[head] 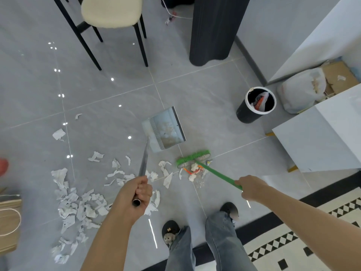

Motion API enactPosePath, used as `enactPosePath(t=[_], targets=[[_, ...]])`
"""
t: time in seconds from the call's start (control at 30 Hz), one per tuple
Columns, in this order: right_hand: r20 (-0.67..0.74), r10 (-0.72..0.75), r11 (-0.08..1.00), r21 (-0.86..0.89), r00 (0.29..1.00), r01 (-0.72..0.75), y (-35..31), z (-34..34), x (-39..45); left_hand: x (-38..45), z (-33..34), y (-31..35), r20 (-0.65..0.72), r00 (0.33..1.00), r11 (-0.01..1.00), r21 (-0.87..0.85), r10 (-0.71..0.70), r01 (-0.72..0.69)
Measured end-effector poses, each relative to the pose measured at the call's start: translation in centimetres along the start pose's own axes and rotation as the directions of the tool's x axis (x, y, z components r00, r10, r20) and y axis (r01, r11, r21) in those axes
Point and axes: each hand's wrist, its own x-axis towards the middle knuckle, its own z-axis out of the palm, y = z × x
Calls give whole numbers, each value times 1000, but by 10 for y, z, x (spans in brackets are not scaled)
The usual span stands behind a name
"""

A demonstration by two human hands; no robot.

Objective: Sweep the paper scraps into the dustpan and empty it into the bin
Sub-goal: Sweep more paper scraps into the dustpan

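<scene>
My left hand (136, 194) grips the top of a long grey handle that runs down to a pale blue dustpan (166, 130) on the floor, mouth facing right. My right hand (249, 187) grips the green handle of a broom (193, 156), whose green head rests on the tiles just below the dustpan. White and orange bits (193, 170) lie beside the broom head. Torn white paper scraps (82, 204) cover the floor at the left and between my hands. A black bin (254, 106) with a white rim stands at the right, holding a plastic bag.
A cream chair (111, 14) with black legs stands at the back, next to a dark ribbed column (214, 32). White furniture (322, 137) and a stuffed plastic bag (300, 92) are at the right. A paper bag (9, 223) sits at the left edge. My feet stand by a patterned rug (312, 241).
</scene>
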Motion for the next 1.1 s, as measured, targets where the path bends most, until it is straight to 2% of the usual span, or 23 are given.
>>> enactPosePath(t=[0.17, 0.23, 0.3, 0.4, 0.47, 0.63, 0.7, 0.8, 0.97, 1.1], targets=[[-32, -9, 998, 64, 999, 11, -13, 14, -32, 1, 1, -2, 33, 999, 996, -86, -2, 5], [-38, -18, 979, 203, 999, 26, -31, 19, -41, 1, -6, 0, 61, 998, 995, -103, -9, 16], [-14, -23, 908, 417, 1000, 26, -50, 24, -46, -1, -15, 4, 68, 998, 994, -105, -2, 9], [80, -70, 642, 766, 994, -17, -75, 33, -51, -8, -26, 11, 78, 997, 997, -78, 7, -1], [149, -126, 457, 886, 981, -76, -89, 37, -52, -16, -30, 13, 80, 996, 999, -39, 29, -26], [364, -280, 137, 931, 888, -338, -122, 39, -33, -35, -31, 8, 36, 992, 993, 6, 120, -120], [438, -331, 56, 893, 836, -446, -127, 43, -21, -39, -30, 4, 26, 990, 991, 9, 137, -137], [513, -318, 57, 850, 797, -524, -111, 48, -7, -41, -28, -1, 11, 990, 990, 8, 142, -143], [552, -246, 60, 829, 797, -556, -46, 45, -4, -36, -17, -24, -19, 993, 993, -31, 114, -115], [529, -239, 42, 843, 814, -536, 2, 40, 0, -31, 1, -54, -11, 997, 993, -93, 74, -75]])
